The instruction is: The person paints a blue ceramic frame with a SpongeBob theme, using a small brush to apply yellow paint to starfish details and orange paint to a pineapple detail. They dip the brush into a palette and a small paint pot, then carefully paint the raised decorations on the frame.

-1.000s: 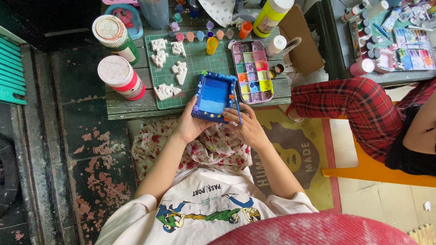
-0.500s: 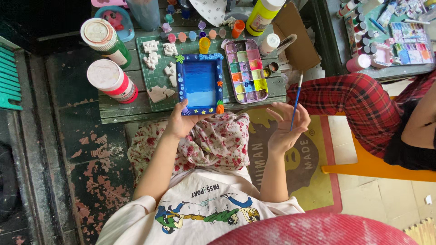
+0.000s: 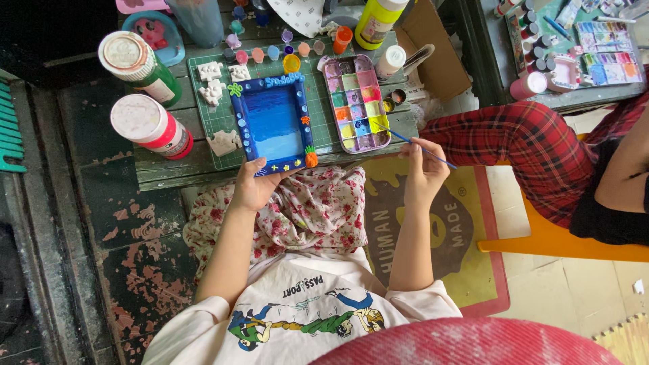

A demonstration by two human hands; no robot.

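1. Paint bottles (image 3: 145, 91) with white caps lie on the low table (image 3: 169, 172), well to the left of my left fingers.
2. My left hand (image 3: 253, 186) has its fingers clamped on the bottom edge of the blue painted frame (image 3: 274, 122), thumb on top; the frame lies flat on the green cutting mat (image 3: 324, 128).
3. White plaster shapes (image 3: 223, 142) sit just left of the frame, up from my left thumb.
4. To the right of the frame, the paint palette (image 3: 356, 103) lies just beyond my right fingertips.
5. My right hand (image 3: 424, 172) has its fingers pinched together on a thin blue paintbrush (image 3: 416, 143), the tip reaching the palette's near corner.
6. Farther right, another person's red plaid leg (image 3: 527, 145) rests beside an orange stool (image 3: 561, 240).
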